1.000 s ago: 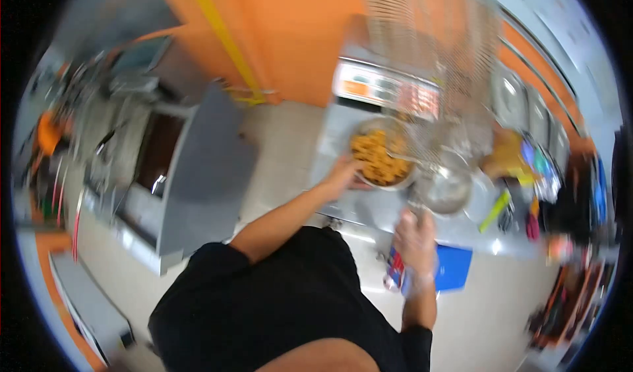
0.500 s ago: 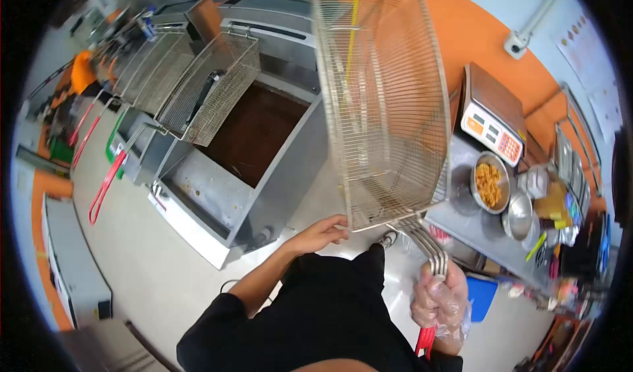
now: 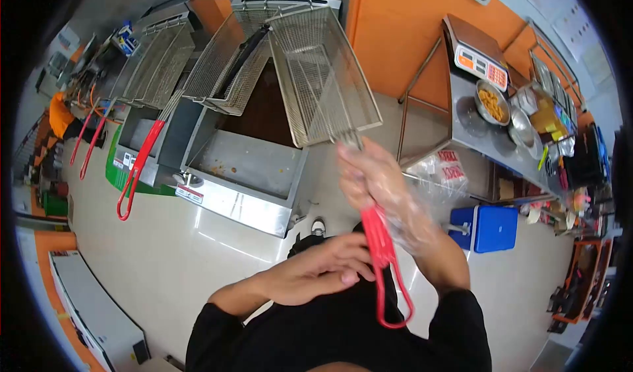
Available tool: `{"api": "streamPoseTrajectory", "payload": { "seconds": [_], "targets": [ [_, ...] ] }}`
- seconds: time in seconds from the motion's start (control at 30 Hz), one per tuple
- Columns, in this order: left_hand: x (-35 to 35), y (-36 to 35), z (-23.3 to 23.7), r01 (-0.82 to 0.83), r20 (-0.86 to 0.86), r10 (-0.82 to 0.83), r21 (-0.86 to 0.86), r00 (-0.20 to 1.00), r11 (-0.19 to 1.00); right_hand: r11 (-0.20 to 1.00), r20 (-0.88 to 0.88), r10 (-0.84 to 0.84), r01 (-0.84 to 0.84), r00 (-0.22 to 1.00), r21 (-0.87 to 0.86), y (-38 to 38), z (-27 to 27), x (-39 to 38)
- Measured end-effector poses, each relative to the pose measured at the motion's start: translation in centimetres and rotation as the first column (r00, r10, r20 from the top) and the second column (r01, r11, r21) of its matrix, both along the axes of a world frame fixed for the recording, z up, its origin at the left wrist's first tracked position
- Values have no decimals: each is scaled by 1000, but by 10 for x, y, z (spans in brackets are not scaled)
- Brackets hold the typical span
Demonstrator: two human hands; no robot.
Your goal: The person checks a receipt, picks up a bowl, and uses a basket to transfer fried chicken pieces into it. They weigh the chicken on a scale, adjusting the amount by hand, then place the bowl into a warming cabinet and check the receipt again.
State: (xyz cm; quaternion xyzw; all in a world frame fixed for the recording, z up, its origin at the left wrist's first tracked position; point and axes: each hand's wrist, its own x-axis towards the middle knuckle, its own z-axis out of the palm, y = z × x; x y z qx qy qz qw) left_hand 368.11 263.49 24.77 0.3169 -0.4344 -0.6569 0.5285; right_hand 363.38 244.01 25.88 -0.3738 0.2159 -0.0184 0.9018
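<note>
A wire fryer basket (image 3: 320,75) tilts over the right side of the deep fryer, its far end close to the back rail. My right hand (image 3: 372,174), in a clear plastic glove, grips it where the wire rods meet the red-coated handle. Beside that handle (image 3: 381,260), my bare left hand (image 3: 316,270) has its fingers loosely bent and apart, with the fingertips right at the red coating. Another fryer basket (image 3: 227,62) with a black bar across it hangs to the left. Between the two baskets shows dark oil (image 3: 267,111) in the fryer vat.
The fryer's steel front (image 3: 237,207) faces me. Farther left hangs a third basket (image 3: 155,65). On the right, a steel table (image 3: 465,118) holds a scale (image 3: 480,65) and a bowl of golden food (image 3: 493,101). A blue cooler (image 3: 494,228) sits on the floor; a person (image 3: 60,115) is far left.
My right hand has swung the basket left and away from me, over the fryer. My left hand has come in beside its red handle. The view has shifted too.
</note>
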Motion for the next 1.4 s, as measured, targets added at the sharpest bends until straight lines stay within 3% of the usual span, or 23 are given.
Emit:
{"api": "streamPoseTrajectory", "payload": {
  "seconds": [0.07, 0.1, 0.13, 0.2, 0.27, 0.53, 0.6, 0.7, 0.77, 0.83, 0.87, 0.93, 0.97, 1.0, 1.07, 1.1, 1.13, 1.17, 1.2, 1.27, 1.3, 1.37, 1.4],
  "targets": [
    [-3, 17, 18, -213, -274, 276, 238, 921, 948, 999, 103, -38, 33, 994, 43, 15, -9, 25],
    [-3, 23, 25, -320, -165, 386, 324, 908, 890, 995, 149, -94, 88, 984, 46, 26, -9, 40],
    [-2, 28, 32, -303, -163, 368, 322, 916, 897, 988, 226, -119, 93, 967, 120, 30, -20, 56],
    [3, 33, 44, -531, -92, 629, 451, 772, 717, 978, 322, -159, 104, 933, 181, 43, -32, 85],
    [6, 32, 53, -709, 30, 778, 437, 627, 554, 921, 331, -312, 197, 891, 335, 56, -27, 109],
    [85, 72, 69, -717, 89, 742, 358, 664, 599, 818, 318, -482, 288, 817, 499, 99, -22, 174],
    [107, 80, 71, -728, 144, 730, 333, 668, 600, 803, 245, -509, 354, 825, 480, 106, -14, 186],
    [130, 83, 83, -681, 121, 690, 351, 714, 643, 822, 301, -514, 361, 803, 441, 122, -38, 230],
    [145, 93, 80, -719, 124, 729, 336, 674, 608, 802, 287, -544, 388, 789, 454, 123, -45, 245],
    [154, 103, 65, -709, 134, 714, 337, 687, 619, 924, 349, -339, 239, 874, 299, 117, -53, 246],
    [156, 107, 57, -716, 144, 716, 328, 683, 617, 921, 343, -348, 251, 873, 296, 114, -60, 239],
    [156, 111, 44, -696, 95, 712, 332, 696, 636, 954, 155, -289, 271, 945, 128, 95, -60, 183],
    [157, 113, 38, -684, 55, 711, 335, 701, 648, 968, 212, -214, 235, 954, -84, 75, -70, 156],
    [160, 113, 32, -675, 47, 705, 340, 708, 655, 934, 247, -124, 197, 961, -299, 49, -84, 127],
    [163, 122, 20, -582, -201, 633, 261, 748, 770, 749, 352, -105, 306, 930, -587, -23, -103, 62],
    [158, 122, 12, -584, -218, 637, 265, 739, 767, 703, 336, -230, 395, 913, -592, -62, -112, 32],
    [153, 121, 5, -608, -377, 667, 278, 643, 744, 636, 241, -350, 418, 905, -648, -114, -132, 8],
    [146, 119, 0, -630, -517, 675, 297, 526, 718, 259, 376, -406, 500, 833, -827, -175, -151, -20],
    [137, 114, -11, -634, -516, 679, 298, 521, 713, -21, 326, -533, 373, 781, -928, -235, -151, -49],
    [113, 88, -44, -809, -705, 645, 174, 295, 561, -386, 292, -654, 25, 698, -922, -365, -157, -111],
    [107, 83, -71, -809, -702, 647, 174, 298, 562, -420, 187, -670, -160, 718, -893, -420, -155, -138],
    [89, 61, -124, -827, -954, 297, 127, 50, 547, -377, -86, -720, -492, 689, -785, -505, -150, -174],
    [59, 6, -121, -796, -980, 200, 104, 22, 596, -387, -77, -711, -481, 699, -787, -533, -149, -176]
  ]
}}
